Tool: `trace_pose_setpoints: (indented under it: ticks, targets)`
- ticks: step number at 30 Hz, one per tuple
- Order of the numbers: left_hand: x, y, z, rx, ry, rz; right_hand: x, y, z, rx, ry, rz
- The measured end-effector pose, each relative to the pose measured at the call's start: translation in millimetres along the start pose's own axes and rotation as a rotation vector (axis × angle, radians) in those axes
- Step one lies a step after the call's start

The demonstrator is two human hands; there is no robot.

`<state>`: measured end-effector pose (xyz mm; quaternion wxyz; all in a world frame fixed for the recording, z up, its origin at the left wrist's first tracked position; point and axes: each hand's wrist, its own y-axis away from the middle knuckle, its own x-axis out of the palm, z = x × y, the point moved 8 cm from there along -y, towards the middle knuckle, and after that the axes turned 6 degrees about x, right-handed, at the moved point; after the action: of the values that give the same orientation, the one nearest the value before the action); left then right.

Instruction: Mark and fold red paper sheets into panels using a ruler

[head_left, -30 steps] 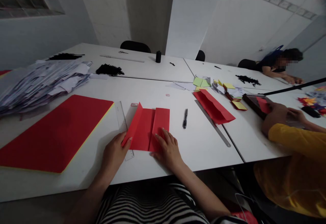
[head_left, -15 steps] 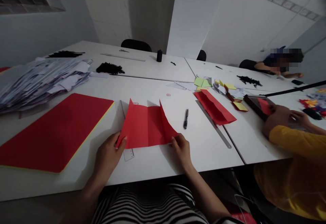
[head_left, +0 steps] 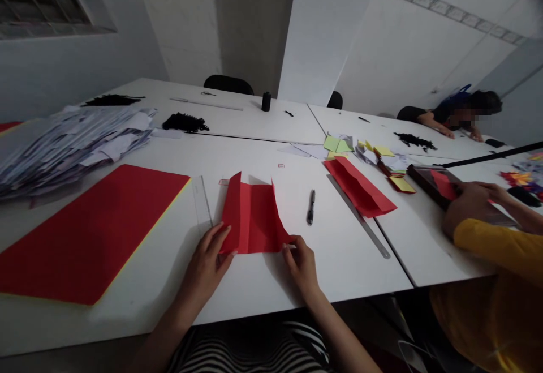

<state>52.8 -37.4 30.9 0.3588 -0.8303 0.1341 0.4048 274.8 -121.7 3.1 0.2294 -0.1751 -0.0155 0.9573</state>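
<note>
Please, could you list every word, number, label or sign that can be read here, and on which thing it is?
No text is readable.
Small red mark on the white table: too small.
Red-outlined mark left of the folded red paper: too small.
Clear ruler: markings too faint.
Metal ruler: no readable numbers.

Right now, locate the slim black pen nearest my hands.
In the head view, right of centre, the slim black pen lies on the white tabletop beyond your right hand, between the creased red paper it holds and the grey metal ruler.
</note>
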Motion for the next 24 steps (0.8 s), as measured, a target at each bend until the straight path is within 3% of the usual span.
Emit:
trace_pose_setpoints:
  ticks: [6, 9, 16, 24]
  targets:
    - [8.1, 2.1, -6.2, 0.1, 0.003, 0.046, 3.4, 6.3, 25.4, -0.35, 0.2, -0.037]
    - [13.0, 3.1, -6.9, 0.105, -0.024, 0.048, 12.5, 8.7, 30.4, -0.447, 0.338, -0.011]
    - [13.1, 1.3, -11.6, 0.107, 0.047, 0.066, 21.7, 8.5, 26.5, -0.479, 0.476, -0.035]
    - [3.4, -3.9, -21.6, 0.083, 0.15, 0.052, 12.0, 8.4, 31.6, -0.458, 0.366, -0.049]
